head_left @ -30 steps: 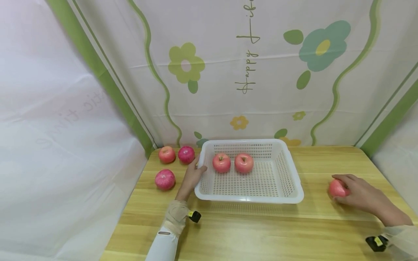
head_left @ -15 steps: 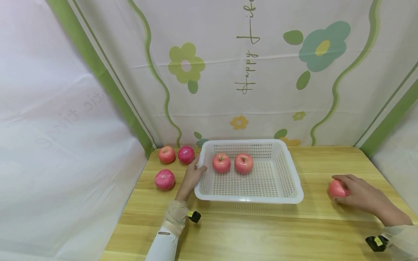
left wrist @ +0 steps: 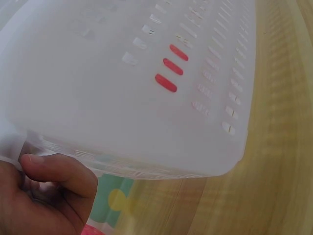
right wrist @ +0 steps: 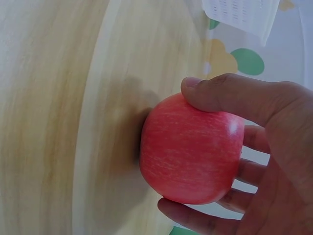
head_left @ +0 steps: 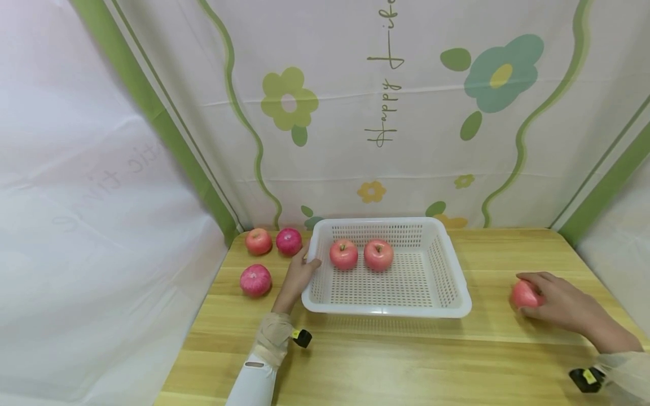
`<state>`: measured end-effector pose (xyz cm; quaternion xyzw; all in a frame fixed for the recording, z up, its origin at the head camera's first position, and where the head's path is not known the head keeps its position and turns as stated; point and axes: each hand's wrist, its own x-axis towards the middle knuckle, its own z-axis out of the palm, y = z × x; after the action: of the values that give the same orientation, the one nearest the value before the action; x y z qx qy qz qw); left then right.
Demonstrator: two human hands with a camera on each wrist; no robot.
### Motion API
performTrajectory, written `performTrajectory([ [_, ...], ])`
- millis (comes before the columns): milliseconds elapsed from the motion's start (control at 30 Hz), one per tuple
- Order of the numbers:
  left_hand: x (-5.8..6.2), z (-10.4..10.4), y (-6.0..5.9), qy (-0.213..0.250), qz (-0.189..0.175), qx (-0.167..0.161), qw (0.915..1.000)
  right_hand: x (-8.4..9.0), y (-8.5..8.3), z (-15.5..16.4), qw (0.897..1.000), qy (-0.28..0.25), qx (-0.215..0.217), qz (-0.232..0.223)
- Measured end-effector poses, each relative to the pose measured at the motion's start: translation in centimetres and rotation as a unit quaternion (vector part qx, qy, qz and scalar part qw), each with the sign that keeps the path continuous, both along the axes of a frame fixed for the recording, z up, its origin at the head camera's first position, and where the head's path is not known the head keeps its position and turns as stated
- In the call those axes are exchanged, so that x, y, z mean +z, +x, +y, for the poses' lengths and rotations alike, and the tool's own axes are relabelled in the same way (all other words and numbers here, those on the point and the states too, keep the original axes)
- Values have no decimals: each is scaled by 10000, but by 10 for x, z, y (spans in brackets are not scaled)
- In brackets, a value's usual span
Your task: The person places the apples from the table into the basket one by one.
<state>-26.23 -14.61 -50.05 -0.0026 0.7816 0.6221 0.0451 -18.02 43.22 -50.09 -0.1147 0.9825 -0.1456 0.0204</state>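
A white perforated plastic basket point(head_left: 386, 309) stands in the middle of the table, two apples side by side in its back left part: one apple point(head_left: 343, 255) and another apple point(head_left: 378, 255). My left hand point(head_left: 298, 276) grips the basket's left rim, thumb over the edge; in the left wrist view its fingers curl under the rim. At the right side of the table, my right hand point(head_left: 566, 301) holds a red apple point(right wrist: 193, 149). Thumb and fingers wrap round it from opposite sides in the right wrist view, and the apple sits close to the wood.
Left of the basket lie three more round fruits on the wooden table point(head_left: 396, 366): a pale red apple point(head_left: 258, 242), a dark pink one point(head_left: 289, 242) and a pink streaked one point(head_left: 256, 281). A flowered white cloth point(head_left: 330, 141) hangs behind the table's back edge.
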Motion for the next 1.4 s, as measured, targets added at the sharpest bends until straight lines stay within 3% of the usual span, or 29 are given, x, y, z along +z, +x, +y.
performTrajectory([
  [467, 1, 0, 2, -23, -37, 40, 10000, 10, -6, -8, 9993, 12, 129, 351],
  [933, 2, 1, 2, -51, -31, 24, 10000, 25, -12, -11, 9993, 168, 196, 280],
  [1400, 1, 0, 0, -37, -33, 1, 10000, 38, -19, -16, 9980, 279, 281, 487],
])
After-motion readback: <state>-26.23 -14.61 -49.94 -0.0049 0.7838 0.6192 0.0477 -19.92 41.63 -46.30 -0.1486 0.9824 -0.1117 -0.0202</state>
